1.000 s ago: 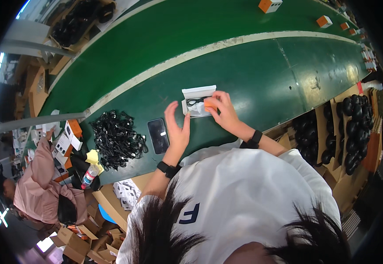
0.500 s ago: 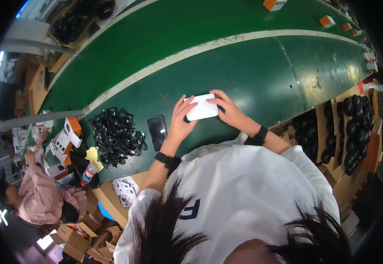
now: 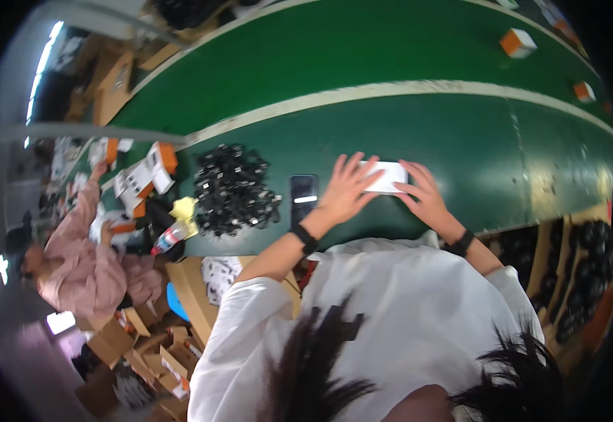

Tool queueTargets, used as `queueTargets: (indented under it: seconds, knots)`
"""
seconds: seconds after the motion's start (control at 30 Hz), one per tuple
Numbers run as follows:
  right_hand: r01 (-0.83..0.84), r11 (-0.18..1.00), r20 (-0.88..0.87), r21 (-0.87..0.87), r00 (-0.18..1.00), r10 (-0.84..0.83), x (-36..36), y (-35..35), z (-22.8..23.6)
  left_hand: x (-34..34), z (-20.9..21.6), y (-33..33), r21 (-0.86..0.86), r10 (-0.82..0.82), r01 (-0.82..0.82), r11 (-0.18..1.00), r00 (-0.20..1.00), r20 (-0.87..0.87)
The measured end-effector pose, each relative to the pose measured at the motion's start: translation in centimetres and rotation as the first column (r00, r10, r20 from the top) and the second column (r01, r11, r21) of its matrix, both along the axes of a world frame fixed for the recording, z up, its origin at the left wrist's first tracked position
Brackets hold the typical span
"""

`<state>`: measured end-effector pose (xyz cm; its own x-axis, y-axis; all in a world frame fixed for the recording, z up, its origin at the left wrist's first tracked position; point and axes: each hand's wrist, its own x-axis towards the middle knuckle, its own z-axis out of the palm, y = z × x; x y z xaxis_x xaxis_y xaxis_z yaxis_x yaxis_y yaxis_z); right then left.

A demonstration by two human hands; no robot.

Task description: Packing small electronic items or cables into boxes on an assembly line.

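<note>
A flat white rectangular piece (image 3: 389,177) is held level between my two hands, just over the green worktable (image 3: 454,158). My left hand (image 3: 351,188) has its end, with spread fingers lying over the far side and the thumb at the near edge. At the other end, my right hand (image 3: 426,197) grips the piece between fingers and thumb. Whether it is a slim box or folded paper, I cannot tell. A dark smartphone (image 3: 304,191) lies left of my left hand. Beyond the phone sits a heap of black cables (image 3: 232,190).
A green belt (image 3: 363,56) runs behind a pale rail (image 3: 391,88); orange-and-white boxes (image 3: 519,43) stand on it at right. To my left are a bottle (image 3: 169,238), yellow paper (image 3: 185,211), opened boxes (image 3: 137,179) and a co-worker in pink (image 3: 85,271). Black rounded items (image 3: 588,271) fill shelving at lower right.
The view has swung, so the table things appear farther right. The white piece looks flatter, and my left fingers are more spread over it. The co-worker's arm has shifted.
</note>
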<state>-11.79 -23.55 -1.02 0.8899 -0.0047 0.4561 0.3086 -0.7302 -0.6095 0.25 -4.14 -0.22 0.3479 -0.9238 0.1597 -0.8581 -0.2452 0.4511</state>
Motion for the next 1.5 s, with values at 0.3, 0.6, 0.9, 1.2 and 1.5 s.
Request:
queueTargets:
  seconds: [0.3, 0.6, 0.9, 1.2, 1.5]
  knots:
    - [-0.048, 0.999, -0.209, 0.006, 0.977, 0.048, -0.5, 0.5, 0.4, -0.7, -0.6, 0.2, 0.068, 0.033, -0.038, 0.997, 0.997, 0.064]
    - [-0.079, 0.988, -0.269, 0.136, 0.957, 0.114, 0.0, -0.2, -0.9, -1.0, 0.5, 0.4, 0.046, 0.045, -0.044, 0.998, 0.999, -0.009]
    - [-0.182, 0.954, -0.206, 0.238, 0.951, 0.232, 6.9, -3.2, 1.2, 3.9, 1.6, -1.5, -0.351, 0.070, -0.264, 0.899, 0.875, -0.479]
    - [0.027, 0.990, -0.213, 0.136, 0.977, 0.003, 26.4, -15.9, 1.2, 4.6, 2.7, 9.6, -0.185, 0.577, -0.673, 0.716, 0.720, -0.385]
    - [-0.076, 0.997, -0.251, -0.035, 0.966, 0.065, 31.1, -31.5, -7.3, -9.8, 1.8, 18.9, 0.153, 0.792, -0.971, 0.182, 0.052, -0.608]
